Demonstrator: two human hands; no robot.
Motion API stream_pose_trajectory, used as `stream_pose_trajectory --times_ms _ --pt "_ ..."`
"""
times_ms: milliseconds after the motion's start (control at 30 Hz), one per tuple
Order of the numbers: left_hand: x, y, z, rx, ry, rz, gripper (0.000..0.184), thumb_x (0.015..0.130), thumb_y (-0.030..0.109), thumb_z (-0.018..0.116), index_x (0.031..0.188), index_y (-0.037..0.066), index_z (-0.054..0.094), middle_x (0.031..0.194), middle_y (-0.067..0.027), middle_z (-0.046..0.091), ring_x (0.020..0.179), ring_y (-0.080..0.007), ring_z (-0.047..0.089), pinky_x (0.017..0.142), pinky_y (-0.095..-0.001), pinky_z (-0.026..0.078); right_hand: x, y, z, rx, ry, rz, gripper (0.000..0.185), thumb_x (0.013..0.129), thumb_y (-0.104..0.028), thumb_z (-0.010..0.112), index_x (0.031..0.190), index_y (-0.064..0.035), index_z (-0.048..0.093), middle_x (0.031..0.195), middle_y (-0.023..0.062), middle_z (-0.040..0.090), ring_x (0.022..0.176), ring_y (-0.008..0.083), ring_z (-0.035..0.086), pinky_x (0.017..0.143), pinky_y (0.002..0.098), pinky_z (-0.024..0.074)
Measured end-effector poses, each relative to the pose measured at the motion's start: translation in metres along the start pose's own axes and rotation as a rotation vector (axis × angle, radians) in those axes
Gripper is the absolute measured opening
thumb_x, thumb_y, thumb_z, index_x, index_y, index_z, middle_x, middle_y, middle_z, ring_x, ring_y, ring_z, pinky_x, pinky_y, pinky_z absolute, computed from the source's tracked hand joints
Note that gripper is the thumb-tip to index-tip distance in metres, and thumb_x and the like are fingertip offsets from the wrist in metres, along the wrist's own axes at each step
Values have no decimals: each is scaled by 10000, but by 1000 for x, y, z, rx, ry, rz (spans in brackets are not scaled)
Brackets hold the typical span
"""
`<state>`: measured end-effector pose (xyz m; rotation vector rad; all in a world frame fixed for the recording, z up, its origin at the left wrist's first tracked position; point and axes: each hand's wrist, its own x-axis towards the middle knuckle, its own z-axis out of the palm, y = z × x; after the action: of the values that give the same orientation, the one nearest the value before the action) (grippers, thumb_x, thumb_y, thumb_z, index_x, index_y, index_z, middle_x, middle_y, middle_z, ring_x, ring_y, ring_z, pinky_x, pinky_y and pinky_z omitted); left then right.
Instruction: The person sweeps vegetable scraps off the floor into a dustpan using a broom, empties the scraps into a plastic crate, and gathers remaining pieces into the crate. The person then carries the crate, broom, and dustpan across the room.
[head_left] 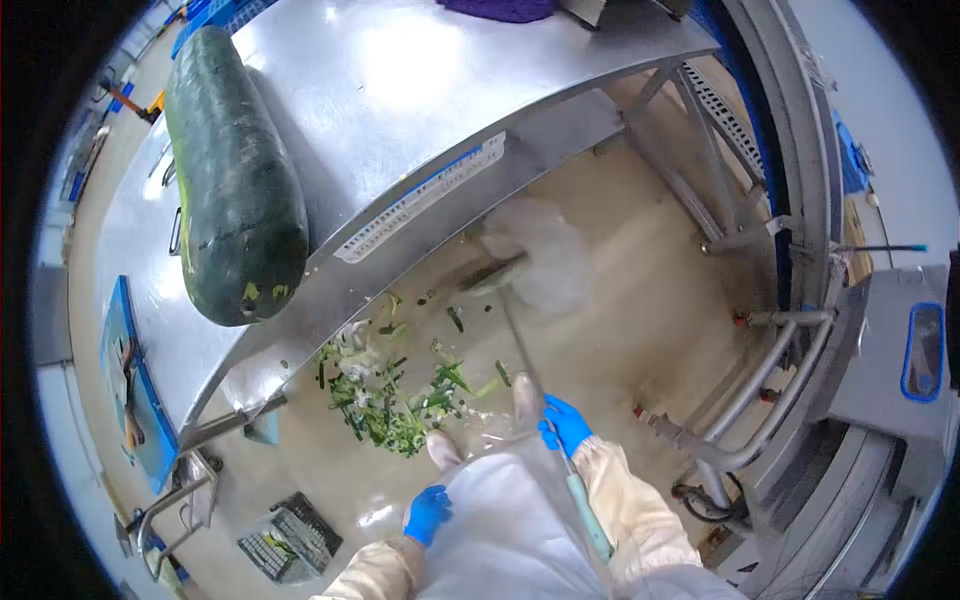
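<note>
- By the right hand (566, 423), gloved in blue, a long-handled tool (523, 345) is grasped, the fingers being wrapped around its shaft; the pale green grip (583, 505) is set nearer the body.
- The left hand (428, 513), also gloved, is held low beside the apron (500, 520) with curled fingers — nothing is seen in it, and how tightly it is closed cannot be told.
- The shaft's long axis is pointed forward and slightly left from the right hand, the nearer hand to the tool head (495, 275), which is blurred.
- The vegetable scraps (400, 400) are scattered on the floor (640, 290), left of the shaft and forward-left of the right hand; they are found nearer the boots (525, 400) than the tool head is.
- Past the tool head, a pale translucent shape (550, 255) is blurred.
- Left of the scraps, a large green gourd (235, 190) is borne lengthwise by the steel surface (400, 90), one end near its front edge.
- By the surface's left edge, a blue board (150, 420) is seen — how it is supported cannot be told.
</note>
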<state>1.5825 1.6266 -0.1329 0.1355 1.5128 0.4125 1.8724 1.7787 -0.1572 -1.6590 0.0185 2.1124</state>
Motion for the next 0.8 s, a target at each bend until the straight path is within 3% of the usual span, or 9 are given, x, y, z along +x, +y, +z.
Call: stream_pose_trajectory --times_ms 233,300,333,467,500,567,733,767,800 --pt "21 -5 56 -178 16 -108 240 782 82 465 1015 23 465 743 -81 532 550 -164 512 474 -259 430 -47 -35 -96 144 246 -133 400 831 -127 393 1208 -232 314 584 80 463 365 144 388 307 251 324" --pt "31 -11 77 -137 -26 -132 251 798 141 464 1033 53 471 724 -83 546 548 -177 537 504 -279 462 -63 -43 -106 -127 333 -141 409 836 -135 387 1216 -258 300 564 71 455 351 146 391 292 258 324" --pt "31 -8 88 -277 -92 -140 249 795 120 460 1034 51 472 745 -83 546 559 -168 533 512 -272 457 -76 -54 -100 -194 413 -25 399 839 -139 383 1212 -261 314 542 63 449 343 145 399 283 266 323" --pt "31 16 132 -70 -160 -110 270 801 121 461 1061 46 459 804 -82 538 603 -153 534 549 -253 450 -49 -84 -130 -518 355 -62 356 836 -179 382 1185 -251 366 543 48 455 344 136 393 283 266 322" --pt "35 15 136 -78 -153 -114 270 801 121 461 1061 46 459 804 -82 538 603 -153 534 549 -253 450 -20 -100 -154 -433 342 43 352 833 -199 381 1182 -246 367 537 45 451 343 136 389 280 269 315" --pt "40 10 138 -192 -265 0 288 800 119 467 1078 49 448 810 -77 538 619 -151 540 557 -252 452 19 -146 -189 -465 332 103 311 831 -223 382 1141 -203 398 543 43 453 344 140 378 290 292 307" --pt "48 0 116 -256 -198 -4 275 796 106 466 1066 54 456 803 -82 546 622 -154 548 557 -255 460 60 -234 -274 -1082 558 226 261 825 -245 378 1048 -149 473 622 63 507 440 167 436 377 345 355" --pt "51 -6 108 -249 -135 -17 271 795 104 465 1062 57 459 798 -84 549 620 -156 550 555 -257 462 111 -221 -399 -1365 354 -143 285 817 -238 381 1078 -145 449 674 97 547 509 220 504 455 365 395" --pt "54 -12 104 -200 -50 -30 259 797 110 461 1051 58 465 786 -88 553 608 -159 549 552 -264 466 93 -231 -376 -2028 364 -652 320 813 -260 379 1107 -147 433 724 144 565 578 277 543 523 393 412"
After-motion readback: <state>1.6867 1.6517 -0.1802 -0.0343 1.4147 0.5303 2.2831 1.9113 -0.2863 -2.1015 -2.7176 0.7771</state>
